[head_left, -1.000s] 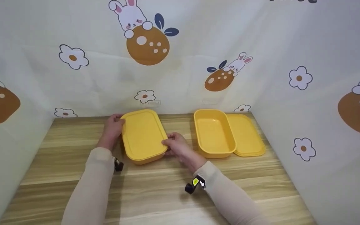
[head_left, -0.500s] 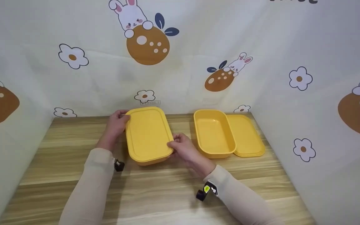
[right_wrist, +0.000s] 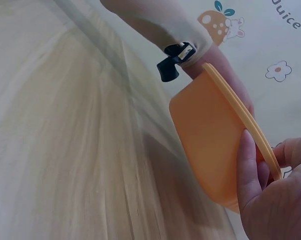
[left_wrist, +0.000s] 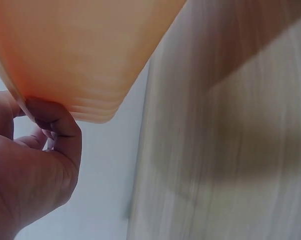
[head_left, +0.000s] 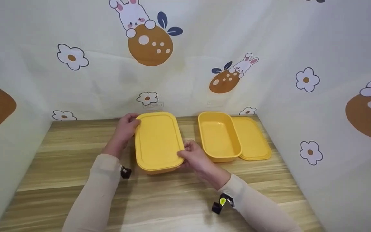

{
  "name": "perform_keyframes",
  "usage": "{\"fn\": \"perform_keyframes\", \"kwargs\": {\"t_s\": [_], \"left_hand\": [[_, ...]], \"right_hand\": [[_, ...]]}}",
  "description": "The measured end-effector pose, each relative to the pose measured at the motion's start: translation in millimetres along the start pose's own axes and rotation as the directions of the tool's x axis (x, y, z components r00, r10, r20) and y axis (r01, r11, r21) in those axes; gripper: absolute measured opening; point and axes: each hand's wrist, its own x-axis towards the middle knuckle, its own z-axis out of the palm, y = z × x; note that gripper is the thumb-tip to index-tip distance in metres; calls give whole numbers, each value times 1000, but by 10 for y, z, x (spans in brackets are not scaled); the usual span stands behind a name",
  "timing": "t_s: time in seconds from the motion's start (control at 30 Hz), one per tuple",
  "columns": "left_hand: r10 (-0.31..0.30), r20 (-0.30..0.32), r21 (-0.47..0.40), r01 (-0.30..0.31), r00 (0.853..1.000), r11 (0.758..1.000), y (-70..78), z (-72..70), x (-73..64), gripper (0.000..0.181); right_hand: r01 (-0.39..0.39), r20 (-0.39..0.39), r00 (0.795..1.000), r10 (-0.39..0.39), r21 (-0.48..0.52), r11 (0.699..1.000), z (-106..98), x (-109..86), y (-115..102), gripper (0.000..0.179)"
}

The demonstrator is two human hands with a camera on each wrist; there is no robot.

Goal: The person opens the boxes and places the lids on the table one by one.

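A yellow rectangular lunch box with its lid on is held by both hands, lid facing up. My left hand grips its far left edge, and in the left wrist view the fingers curl under the rim. My right hand pinches the near right rim, thumb on top. In the right wrist view the box is raised off the table, its shadow below. To the right stands a second yellow box, uncovered, nothing inside. Beside it lies a flat yellow lid, partly hidden by that box.
The wood-grain table meets a pale cloth backdrop printed with rabbits and flowers at the back and sides. A narrow gap separates the held box from the uncovered one. Both wrists carry small black cameras.
Both hands have carried the lidded box to the right, toward the uncovered box, and turned it slightly straighter. The uncovered box and the loose lid have stayed in place.
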Motion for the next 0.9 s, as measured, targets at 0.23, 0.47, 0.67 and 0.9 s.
{"fn": "perform_keyframes", "kwargs": {"t_s": [0.23,0.47,0.67,0.9], "left_hand": [[-15,24,36,14,1000,999,-53,135,-55,41],[-1,38,8,1,999,1000,-99,294,-122,37],[6,59,44,-9,998,999,-138,420,-192,34],[7,82,39,-10,997,999,-171,536,-240,36]], "right_hand": [[2,31,1000,-1,-24,1000,-131,-139,45,31],[-32,36,999,34,-45,998,-279,-271,76,32],[-69,79,994,74,-68,995,-386,-377,100,34],[-83,98,991,90,-72,994,-493,-453,125,33]]}}
